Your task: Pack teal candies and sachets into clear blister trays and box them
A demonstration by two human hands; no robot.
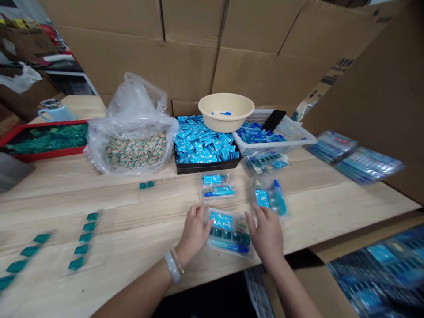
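Note:
A clear plastic blister pack point(228, 234) lies near the table's front edge, holding a blue printed sachet, a row of teal squares and a blue pen-like piece. My left hand point(194, 227) grips its left end, thumb on the rim. At the opposite end, my right hand point(267, 230) holds the right edge between thumb and fingers. Just beyond my right fingers is another filled pack point(270, 198) with an upright blue pen-like piece. A third filled pack point(217, 185) sits behind the held one, and one more pack point(266, 162) lies farther back.
Trays with teal squares point(85, 237) lie at left. Along the back stand a red tray point(62, 152), a plastic bag of small packets point(96, 145), a black box point(208, 167) of blue sachets, a cream bowl point(226, 104) and a white basket point(291, 143). Stacked packs point(367, 163) lie right.

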